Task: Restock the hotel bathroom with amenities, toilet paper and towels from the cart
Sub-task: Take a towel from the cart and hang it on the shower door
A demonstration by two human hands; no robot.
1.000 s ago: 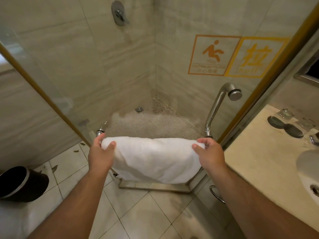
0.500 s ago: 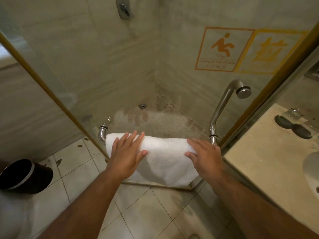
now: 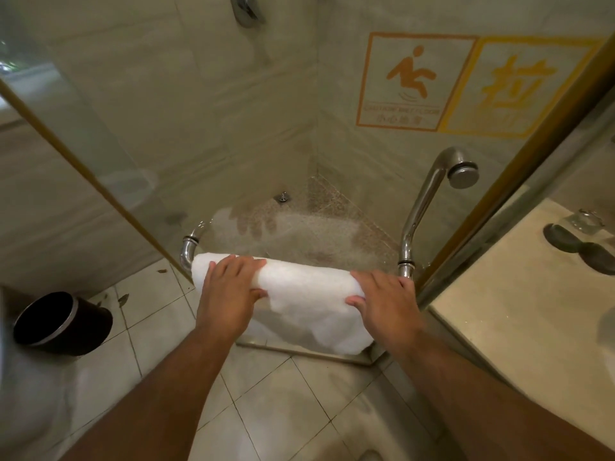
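Note:
A white towel (image 3: 306,294) hangs folded over the chrome bar (image 3: 187,251) low on the glass shower door. My left hand (image 3: 229,294) grips the towel's left part where it wraps the bar, fingers over the top and thumb on the front. My right hand (image 3: 386,304) grips the right end the same way, close to the bar's right post (image 3: 406,264). The front flap hangs down almost to the door sill. The towel covers most of the bar.
A black waste bin (image 3: 63,322) stands on the tiled floor at the left. A beige vanity counter (image 3: 519,294) with dark coasters (image 3: 565,239) and a glass (image 3: 587,221) lies at the right. A curved chrome door handle (image 3: 422,207) rises above the bar's right end.
Both hands held the towel's top corners, then lay flat on it over the bar. Now their fingers curl around the fold on the bar. The view has moved closer.

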